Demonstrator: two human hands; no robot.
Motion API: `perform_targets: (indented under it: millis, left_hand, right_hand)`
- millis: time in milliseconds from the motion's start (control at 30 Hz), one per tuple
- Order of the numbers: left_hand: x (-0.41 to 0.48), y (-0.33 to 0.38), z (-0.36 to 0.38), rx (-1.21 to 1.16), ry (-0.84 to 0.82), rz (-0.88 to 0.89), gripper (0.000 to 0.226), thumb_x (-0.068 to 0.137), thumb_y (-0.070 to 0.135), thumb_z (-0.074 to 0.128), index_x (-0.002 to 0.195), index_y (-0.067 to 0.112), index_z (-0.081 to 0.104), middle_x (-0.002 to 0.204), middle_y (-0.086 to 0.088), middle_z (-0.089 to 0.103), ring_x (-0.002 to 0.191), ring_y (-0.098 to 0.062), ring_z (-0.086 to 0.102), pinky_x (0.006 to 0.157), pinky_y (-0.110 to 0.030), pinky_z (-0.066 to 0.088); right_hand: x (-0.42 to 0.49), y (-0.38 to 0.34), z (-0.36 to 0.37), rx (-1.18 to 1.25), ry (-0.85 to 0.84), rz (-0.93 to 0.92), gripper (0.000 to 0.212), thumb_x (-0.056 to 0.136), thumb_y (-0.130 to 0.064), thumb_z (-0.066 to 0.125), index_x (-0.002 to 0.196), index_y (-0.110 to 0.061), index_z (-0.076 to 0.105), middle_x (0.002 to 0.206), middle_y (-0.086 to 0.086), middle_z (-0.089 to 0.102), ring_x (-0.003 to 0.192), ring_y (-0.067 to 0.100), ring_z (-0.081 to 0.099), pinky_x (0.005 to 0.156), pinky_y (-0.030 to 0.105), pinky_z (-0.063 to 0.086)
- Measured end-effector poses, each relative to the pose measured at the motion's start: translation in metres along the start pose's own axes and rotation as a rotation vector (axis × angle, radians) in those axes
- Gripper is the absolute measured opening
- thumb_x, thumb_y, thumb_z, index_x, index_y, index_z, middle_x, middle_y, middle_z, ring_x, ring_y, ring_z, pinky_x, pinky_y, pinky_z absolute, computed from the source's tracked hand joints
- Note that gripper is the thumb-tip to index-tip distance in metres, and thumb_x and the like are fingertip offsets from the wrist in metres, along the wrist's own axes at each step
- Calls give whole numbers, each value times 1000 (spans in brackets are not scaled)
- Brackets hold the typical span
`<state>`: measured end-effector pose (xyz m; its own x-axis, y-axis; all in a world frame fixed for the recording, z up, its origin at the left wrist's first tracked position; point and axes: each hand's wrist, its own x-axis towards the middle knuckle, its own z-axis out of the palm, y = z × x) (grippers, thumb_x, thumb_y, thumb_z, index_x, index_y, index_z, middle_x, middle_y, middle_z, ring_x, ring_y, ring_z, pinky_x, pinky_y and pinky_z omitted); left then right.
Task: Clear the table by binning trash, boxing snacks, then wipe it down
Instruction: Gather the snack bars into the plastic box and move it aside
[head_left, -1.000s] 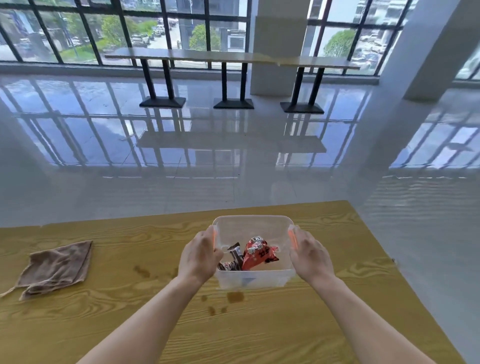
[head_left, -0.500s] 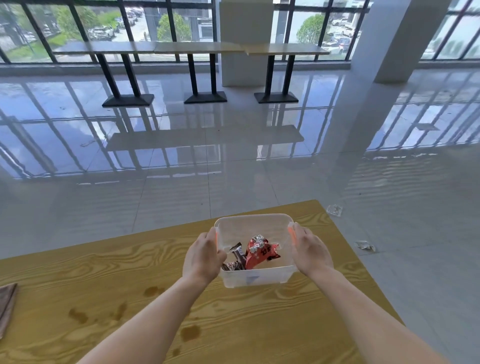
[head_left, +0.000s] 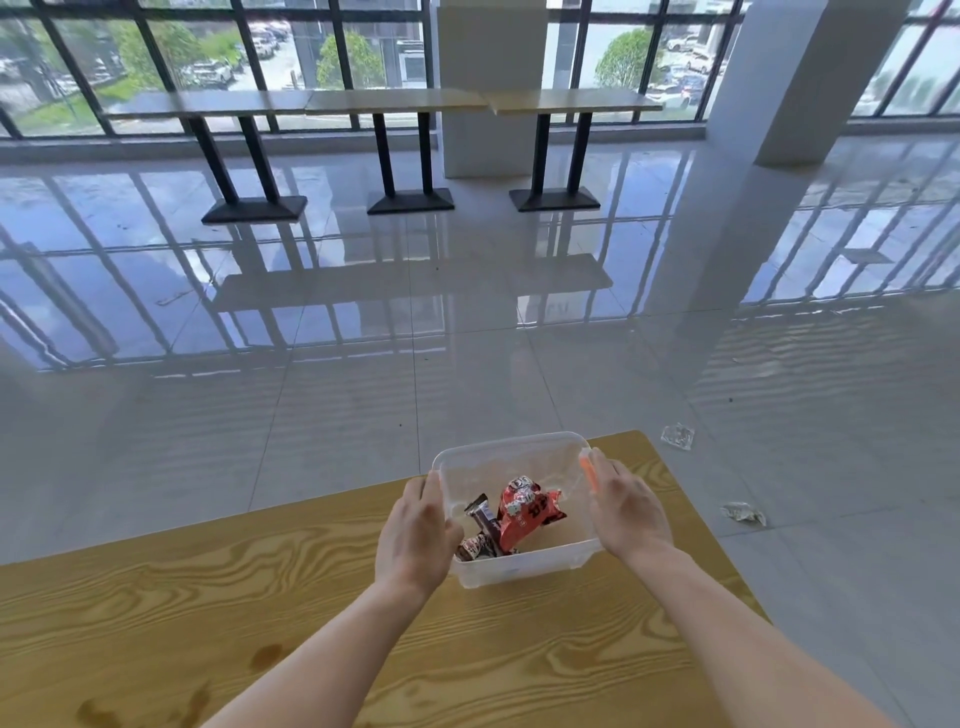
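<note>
A clear plastic box with orange side clips sits near the far right corner of the wooden table. Inside it lie a red snack packet and a dark brown wrapped bar. My left hand grips the box's left wall and my right hand grips its right wall, covering most of the orange clip. Dark spill stains mark the tabletop near the front left.
Two crumpled clear wrappers lie on the shiny tiled floor just past the table's right edge. Long tables on black pedestal legs stand by the windows far ahead. A white pillar rises at the right.
The box, held in both hands, has moved to the right toward the table's far right corner. My view has swung right, so the brown cloth at the left has left the frame.
</note>
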<state>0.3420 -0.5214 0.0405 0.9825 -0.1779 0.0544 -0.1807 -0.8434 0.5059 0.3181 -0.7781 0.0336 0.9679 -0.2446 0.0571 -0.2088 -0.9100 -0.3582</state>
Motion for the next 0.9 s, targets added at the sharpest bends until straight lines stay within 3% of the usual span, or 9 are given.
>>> perform_targets:
  millis: [533, 900]
  left_hand:
    - [18, -3, 16, -43, 5, -50, 58, 85, 19, 61, 138, 14, 40, 116, -4, 55, 97, -21, 56, 73, -24, 36]
    - [20, -4, 16, -49, 3, -49, 57, 87, 18, 60, 139, 14, 38, 115, -3, 54, 87, -16, 51, 70, -25, 35]
  right_hand:
    - [35, 1, 14, 6, -51, 16, 50, 99, -9, 45, 148, -18, 38, 135, 9, 59, 115, 35, 58, 92, 44, 49]
    - [38, -3, 14, 37, -80, 46, 51, 97, -6, 48, 145, -19, 37, 134, 10, 58, 112, 34, 59, 92, 44, 49]
